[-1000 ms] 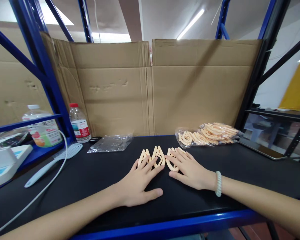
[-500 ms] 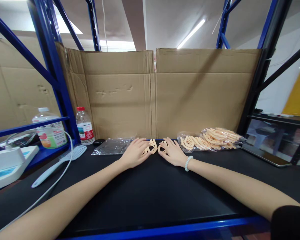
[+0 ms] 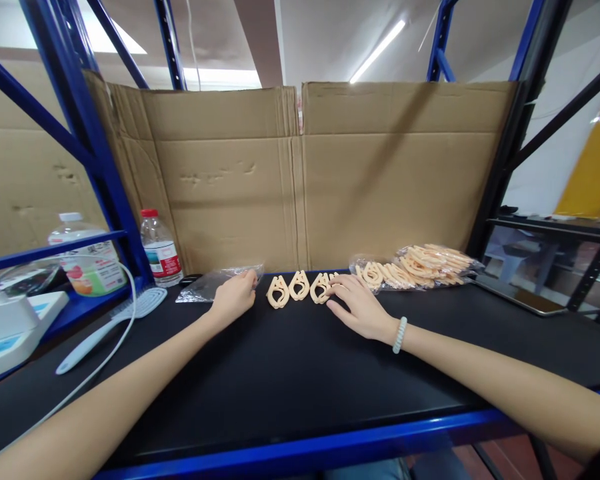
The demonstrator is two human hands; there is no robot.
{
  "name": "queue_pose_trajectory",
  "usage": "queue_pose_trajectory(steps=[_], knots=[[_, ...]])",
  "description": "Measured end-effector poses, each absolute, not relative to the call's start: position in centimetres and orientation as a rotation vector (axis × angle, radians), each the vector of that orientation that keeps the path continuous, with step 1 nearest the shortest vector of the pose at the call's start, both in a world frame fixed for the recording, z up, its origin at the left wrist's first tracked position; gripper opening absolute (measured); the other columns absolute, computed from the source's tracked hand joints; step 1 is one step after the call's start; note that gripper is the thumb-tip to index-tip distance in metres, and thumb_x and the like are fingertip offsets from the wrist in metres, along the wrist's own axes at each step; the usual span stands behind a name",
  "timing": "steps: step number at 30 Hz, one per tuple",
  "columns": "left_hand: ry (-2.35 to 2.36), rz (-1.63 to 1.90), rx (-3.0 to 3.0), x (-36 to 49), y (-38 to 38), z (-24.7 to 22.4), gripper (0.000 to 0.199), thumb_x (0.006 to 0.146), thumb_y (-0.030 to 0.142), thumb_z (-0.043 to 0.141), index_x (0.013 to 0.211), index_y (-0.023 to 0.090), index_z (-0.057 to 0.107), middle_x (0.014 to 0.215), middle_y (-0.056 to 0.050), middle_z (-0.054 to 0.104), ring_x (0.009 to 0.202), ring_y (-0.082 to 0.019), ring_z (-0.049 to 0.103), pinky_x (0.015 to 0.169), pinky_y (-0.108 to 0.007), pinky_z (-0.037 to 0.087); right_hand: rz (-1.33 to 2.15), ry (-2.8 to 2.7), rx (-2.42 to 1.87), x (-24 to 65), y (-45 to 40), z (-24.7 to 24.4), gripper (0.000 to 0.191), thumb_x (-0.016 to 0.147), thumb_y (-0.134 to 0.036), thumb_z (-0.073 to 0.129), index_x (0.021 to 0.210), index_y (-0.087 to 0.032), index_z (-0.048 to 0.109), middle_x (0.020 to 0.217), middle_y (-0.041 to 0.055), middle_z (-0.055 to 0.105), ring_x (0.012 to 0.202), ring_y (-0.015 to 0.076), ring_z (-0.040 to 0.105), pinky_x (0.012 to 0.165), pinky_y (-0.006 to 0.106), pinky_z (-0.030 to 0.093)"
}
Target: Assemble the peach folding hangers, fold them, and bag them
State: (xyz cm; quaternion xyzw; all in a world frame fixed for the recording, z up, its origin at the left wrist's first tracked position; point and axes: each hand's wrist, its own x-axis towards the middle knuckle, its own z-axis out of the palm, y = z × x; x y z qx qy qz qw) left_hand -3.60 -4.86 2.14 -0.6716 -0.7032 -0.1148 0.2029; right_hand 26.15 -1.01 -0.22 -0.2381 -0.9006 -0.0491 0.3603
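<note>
Several beige plastic clips, each with a round opening and two prongs, stand or lie in a row on the black table; the leftmost clip point(image 3: 278, 292) and the middle clip point(image 3: 299, 285) are uncovered. Beside the right-hand clip point(image 3: 320, 288) is my right hand point(image 3: 357, 307), its fingers apart and touching the clips at that end, partly hiding them. To the left of the row, my left hand point(image 3: 234, 295) is closed at the right end of a flat clear plastic bag point(image 3: 200, 287); its fingertips are curled and partly hidden.
A filled bag of beige clips point(image 3: 425, 267) lies at the back right, near a dark flat tablet point(image 3: 520, 297). On the left are a hairbrush point(image 3: 87, 345), a white cable, a red-capped bottle point(image 3: 161, 250) and a larger bottle point(image 3: 93, 270). Cardboard point(image 3: 220, 173) walls the back.
My left hand has left the clips, moved left to the plastic bag and closed. My right hand has drawn slightly right, uncovering the row of clips. The view has shifted slightly.
</note>
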Motion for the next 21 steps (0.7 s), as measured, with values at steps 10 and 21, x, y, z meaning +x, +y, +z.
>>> queue_pose_trajectory(steps=[10, 21], knots=[[-0.948, -0.731, -2.254, 2.2, -9.1, 5.0, 0.016, 0.087, 0.009, 0.039, 0.085, 0.018, 0.052, 0.106, -0.009, 0.063, 0.092, -0.019, 0.059, 0.077, -0.031, 0.048, 0.089, -1.985, -0.633, 28.7, 1.5, 2.7, 0.02, 0.09, -0.03, 0.045, 0.093, -0.018, 0.06, 0.105, 0.0088, 0.058, 0.103, 0.0206, 0.053, 0.093, 0.039, 0.041], [-0.799, -0.406, -2.916, 5.2, -12.7, 3.2, 0.015, 0.084, 0.01, 0.043, 0.081, 0.018, 0.055, 0.107, -0.007, 0.061, 0.087, -0.016, 0.058, 0.075, -0.026, 0.048, 0.422, -2.263, -0.506, 29.2, -0.4, 4.5, 0.018, 0.087, -0.029, 0.05, 0.092, -0.017, 0.063, 0.091, 0.0049, 0.066, 0.085, 0.0154, 0.061, 0.078, 0.031, 0.048]])
